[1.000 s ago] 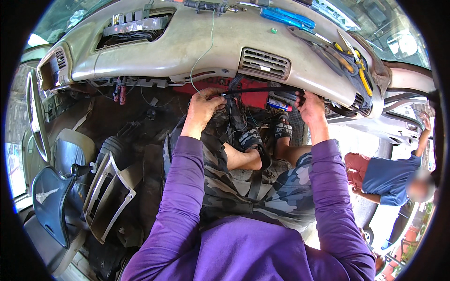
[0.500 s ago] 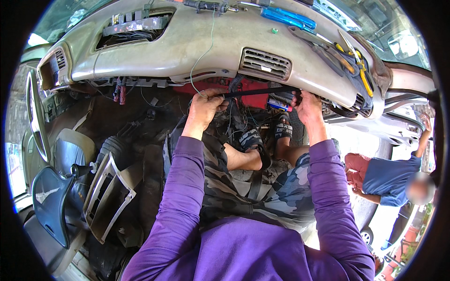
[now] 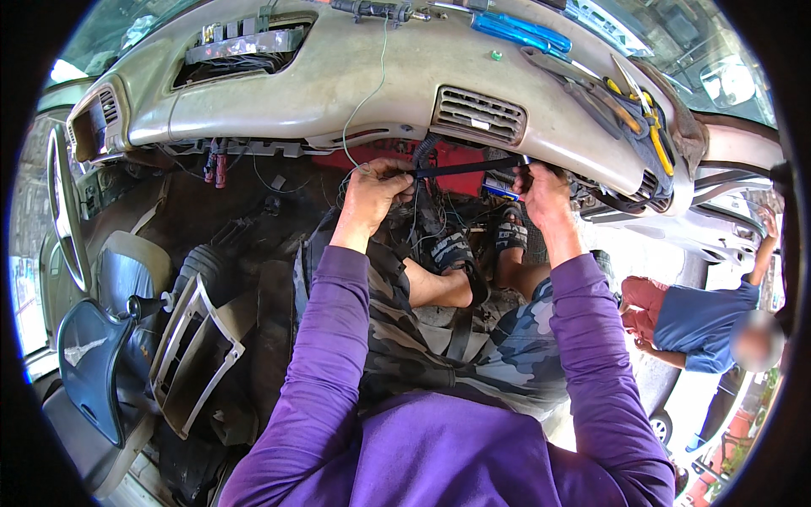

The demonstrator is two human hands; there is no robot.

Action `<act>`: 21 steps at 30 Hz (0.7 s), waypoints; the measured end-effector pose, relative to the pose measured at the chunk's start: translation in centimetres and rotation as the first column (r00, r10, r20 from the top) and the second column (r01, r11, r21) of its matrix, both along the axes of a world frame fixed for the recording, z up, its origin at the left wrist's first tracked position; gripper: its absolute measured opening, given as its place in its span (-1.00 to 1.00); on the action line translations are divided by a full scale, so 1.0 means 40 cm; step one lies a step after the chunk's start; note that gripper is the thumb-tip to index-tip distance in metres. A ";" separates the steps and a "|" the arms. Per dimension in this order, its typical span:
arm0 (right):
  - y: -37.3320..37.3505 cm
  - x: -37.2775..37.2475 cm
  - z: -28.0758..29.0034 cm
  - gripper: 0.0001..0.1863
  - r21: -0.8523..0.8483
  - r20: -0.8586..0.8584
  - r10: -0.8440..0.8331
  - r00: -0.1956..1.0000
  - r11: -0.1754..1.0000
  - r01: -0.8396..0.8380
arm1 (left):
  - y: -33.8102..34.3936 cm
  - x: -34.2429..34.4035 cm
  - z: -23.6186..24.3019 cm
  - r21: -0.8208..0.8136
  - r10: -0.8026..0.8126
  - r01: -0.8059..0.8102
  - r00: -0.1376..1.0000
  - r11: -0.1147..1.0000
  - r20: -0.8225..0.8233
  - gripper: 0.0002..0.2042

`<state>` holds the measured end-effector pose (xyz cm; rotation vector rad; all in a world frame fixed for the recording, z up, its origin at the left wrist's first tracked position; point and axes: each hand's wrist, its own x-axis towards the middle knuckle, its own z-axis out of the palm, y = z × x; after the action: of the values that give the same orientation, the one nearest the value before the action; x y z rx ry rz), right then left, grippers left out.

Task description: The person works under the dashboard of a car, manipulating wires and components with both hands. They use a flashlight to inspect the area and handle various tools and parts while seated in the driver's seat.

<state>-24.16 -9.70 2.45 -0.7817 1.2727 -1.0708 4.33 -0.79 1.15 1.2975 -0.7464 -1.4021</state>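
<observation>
A strip of black tape (image 3: 469,167) is stretched between my two hands below the dashboard's edge. My left hand (image 3: 373,190) pinches its left end, where a thin green wire (image 3: 358,127) comes down from the dashboard top and dark wires hang close by. My right hand (image 3: 545,194) is closed around the other end, with a small shiny edge showing above the fingers; whether that is the tape's roll I cannot tell. Behind the strip is a red surface (image 3: 460,183). Just left of my right hand sits a small blue item (image 3: 500,188), partly hidden.
On the beige dashboard (image 3: 380,68) lie blue-handled screwdrivers (image 3: 519,32), yellow-handled pliers (image 3: 655,127) and a dark cylindrical tool (image 3: 372,10). A loose trim frame (image 3: 198,355) stands at the left near a steering wheel (image 3: 68,211). Outside at the right is another person (image 3: 705,325).
My right hand has moved a little left and toward me, so the span of tape between my hands is shorter. My left hand has shifted slightly right.
</observation>
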 end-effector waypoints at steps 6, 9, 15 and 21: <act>-0.001 0.005 -0.007 -0.84 0.029 0.040 -0.005 0.999 1.000 0.003 | 0.001 -0.003 0.011 0.003 0.067 -0.068 0.966 0.998 -0.250 -0.80; 0.002 0.016 0.005 -0.83 0.029 0.026 0.002 1.000 1.000 -0.002 | 0.001 -0.002 0.008 0.000 0.049 -0.050 0.978 0.999 -0.202 -0.80; 0.012 0.044 -0.004 -0.85 -0.036 -0.003 0.075 0.997 0.996 -0.076 | -0.003 -0.012 0.005 -0.018 -0.001 -0.001 0.992 1.000 -0.124 -0.81; 0.016 0.070 0.001 -0.89 -0.059 0.058 0.073 0.996 0.996 -0.070 | -0.006 -0.009 -0.003 -0.012 0.017 -0.020 0.972 1.000 -0.234 -0.81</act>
<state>-21.37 -9.07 2.49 -0.8257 1.1593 -1.0690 3.95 -1.02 1.05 1.1012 -0.5822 -1.5004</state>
